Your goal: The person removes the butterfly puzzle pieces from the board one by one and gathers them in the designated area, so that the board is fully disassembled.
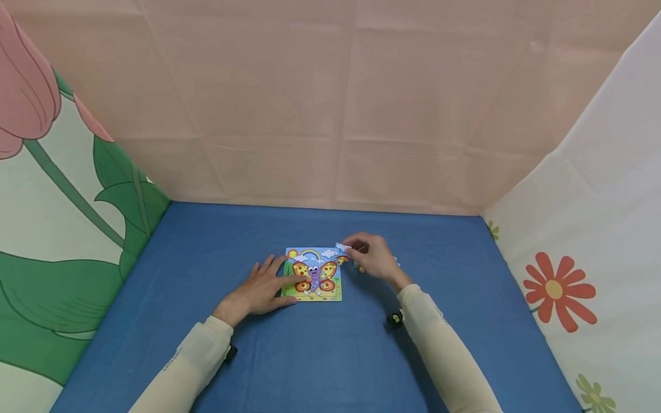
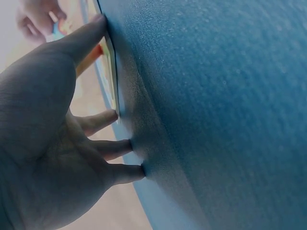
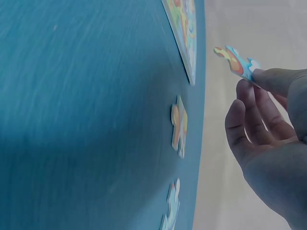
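Note:
A butterfly jigsaw puzzle [image 1: 330, 291], with a sun and a rainbow in its picture, lies flat on the blue cloth. My left hand [image 1: 258, 289] rests at its left side with fingers spread, the index finger reaching over the butterfly. In the left wrist view, thumb and fingertips touch the puzzle's edge and the cloth. Between thumb and fingers my right hand [image 1: 376, 256] pinches a puzzle piece [image 3: 237, 63], blue and white with orange and yellow. It is held up off the cloth, near the puzzle's upper right corner in the head view.
Two loose puzzle pieces show on the cloth in the right wrist view: an orange and yellow piece [image 3: 179, 126] and a light blue piece [image 3: 171, 206]. My right hand partly covers them in the head view. Fabric walls border the blue cloth [image 1: 310, 355] at the back and sides.

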`<state>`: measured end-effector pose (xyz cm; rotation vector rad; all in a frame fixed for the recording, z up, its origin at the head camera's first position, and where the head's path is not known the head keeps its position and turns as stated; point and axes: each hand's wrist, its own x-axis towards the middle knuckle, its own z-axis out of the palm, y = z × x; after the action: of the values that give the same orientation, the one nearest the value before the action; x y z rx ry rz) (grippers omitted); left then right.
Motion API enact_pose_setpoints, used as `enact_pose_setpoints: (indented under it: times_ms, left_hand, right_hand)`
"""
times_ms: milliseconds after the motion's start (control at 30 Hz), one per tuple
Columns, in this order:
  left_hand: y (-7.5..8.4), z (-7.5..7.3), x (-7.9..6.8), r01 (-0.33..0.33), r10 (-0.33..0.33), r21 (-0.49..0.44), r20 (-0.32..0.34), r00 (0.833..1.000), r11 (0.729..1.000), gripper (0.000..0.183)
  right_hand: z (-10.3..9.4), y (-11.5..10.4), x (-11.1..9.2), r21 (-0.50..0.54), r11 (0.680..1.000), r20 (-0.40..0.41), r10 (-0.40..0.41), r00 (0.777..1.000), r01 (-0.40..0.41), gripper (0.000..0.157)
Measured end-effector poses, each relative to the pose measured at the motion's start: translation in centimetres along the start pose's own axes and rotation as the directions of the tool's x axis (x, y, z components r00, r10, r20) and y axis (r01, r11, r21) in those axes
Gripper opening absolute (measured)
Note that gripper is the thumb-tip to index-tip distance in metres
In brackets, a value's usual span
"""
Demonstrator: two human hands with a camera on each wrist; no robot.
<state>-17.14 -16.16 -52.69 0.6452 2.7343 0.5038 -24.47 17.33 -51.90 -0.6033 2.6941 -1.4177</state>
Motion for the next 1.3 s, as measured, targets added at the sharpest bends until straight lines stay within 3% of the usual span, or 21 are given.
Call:
enact_pose_setpoints:
  times_ms: [600, 1300]
  left_hand:
    - [-0.3, 0.0, -0.3, -0.023, 0.023, 0.008, -0.014, 1.0, 1.0, 0.058]
    - [-0.2, 0.2, -0.1, -0.011, 0.011, 0.005, -0.02, 1.0, 1.0, 0.057]
  right_hand:
    - [-5.5, 2.7, -3.0, 0.001, 0.999, -0.072, 0.049, 0.996, -0.049, 0.018]
    - [-10.5, 7.2, -6.2, -0.107, 0.989, -0.174, 0.079, 0.982, -0.098, 0.018]
